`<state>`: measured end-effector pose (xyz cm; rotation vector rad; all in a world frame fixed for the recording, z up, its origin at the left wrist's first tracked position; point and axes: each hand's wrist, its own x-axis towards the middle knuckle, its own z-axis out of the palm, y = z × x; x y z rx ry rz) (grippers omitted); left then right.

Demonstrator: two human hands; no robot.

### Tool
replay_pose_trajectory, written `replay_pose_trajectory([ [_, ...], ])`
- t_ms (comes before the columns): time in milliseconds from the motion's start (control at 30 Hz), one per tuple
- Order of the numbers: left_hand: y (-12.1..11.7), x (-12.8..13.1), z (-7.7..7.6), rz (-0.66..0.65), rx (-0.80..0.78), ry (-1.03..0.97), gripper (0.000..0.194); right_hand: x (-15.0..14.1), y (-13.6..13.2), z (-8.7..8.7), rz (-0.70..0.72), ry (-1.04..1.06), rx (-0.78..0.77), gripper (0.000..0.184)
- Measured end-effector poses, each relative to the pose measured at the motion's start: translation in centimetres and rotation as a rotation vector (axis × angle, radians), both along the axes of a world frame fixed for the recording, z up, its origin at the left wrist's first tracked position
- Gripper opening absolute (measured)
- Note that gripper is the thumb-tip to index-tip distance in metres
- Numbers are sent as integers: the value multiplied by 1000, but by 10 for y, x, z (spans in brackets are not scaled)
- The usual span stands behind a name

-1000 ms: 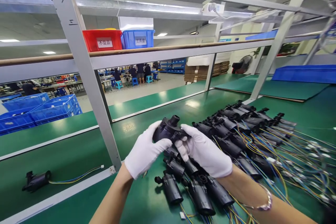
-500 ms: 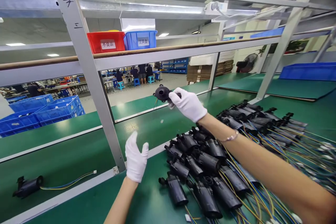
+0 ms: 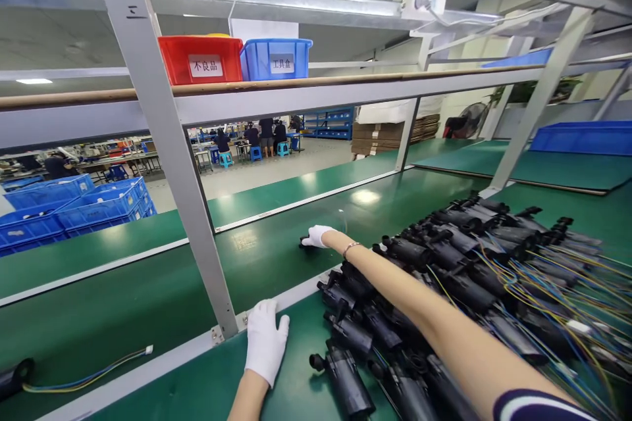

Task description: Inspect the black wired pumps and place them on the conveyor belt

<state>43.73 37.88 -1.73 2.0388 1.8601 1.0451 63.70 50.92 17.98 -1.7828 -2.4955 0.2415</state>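
My right hand (image 3: 318, 235), in a white glove, reaches across to the green belt and is closed on a black pump motor (image 3: 305, 244) at belt level. The hand covers most of that motor. My left hand (image 3: 267, 337), also gloved in white, lies palm down against the pale metal rail (image 3: 296, 291). Its fingers are stretched out and hold nothing. To the right of it, several more black pump motors (image 3: 348, 378) lie in a dense pile on the green tabletop (image 3: 197, 381), with coloured wires (image 3: 523, 283) trailing right.
Another pump motor (image 3: 14, 378) with wires lies on the belt at far left. A metal upright (image 3: 178, 145) rises from the rail near my left hand. Overhead, a shelf carries a red bin (image 3: 172, 59) and a blue bin (image 3: 296, 49). Blue crates (image 3: 106, 204) stand beyond the belt.
My right hand has come down with the pump motor from above the belt to its surface. My left hand has lowered onto the rail. The view has shifted, and the far-left motor is now partly cut off.
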Motion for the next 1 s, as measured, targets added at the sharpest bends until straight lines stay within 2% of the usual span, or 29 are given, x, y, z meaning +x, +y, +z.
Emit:
replay_pose_trajectory([
  [67, -1, 0, 2, -12, -23, -27, 45, -5, -9, -7, 64, 62, 35, 25],
  [133, -2, 0, 4, -24, -45, -70, 45, -13, -33, -18, 158, 91, 41, 24],
  [300, -9, 0, 13, -19, -109, -260, 43, -38, -133, -70, 430, -106, -94, 29],
  [367, -15, 1, 20, -18, -147, -380, 43, -38, -162, -83, 470, -175, -88, 24],
  [400, -20, 3, 24, -32, -173, -451, 43, -34, -171, -84, 481, -193, -74, 20],
  [500, -40, 16, 40, -158, -304, -708, 49, -15, -177, -67, 493, -166, -8, 12],
  [633, -74, 54, 69, -486, -590, -1099, 75, 8, -171, -21, 455, 21, 107, 18],
  [700, -90, 72, 86, -635, -697, -1272, 83, 14, -177, 2, 434, 144, 151, 20],
  [800, -112, 88, 108, -753, -733, -1486, 79, 19, -203, 29, 420, 329, 197, 19],
  [867, -125, 91, 120, -792, -732, -1574, 74, 24, -225, 41, 412, 441, 232, 22],
  [1000, -145, 91, 134, -988, -756, -1692, 73, 40, -263, 48, 356, 703, 304, 35],
])
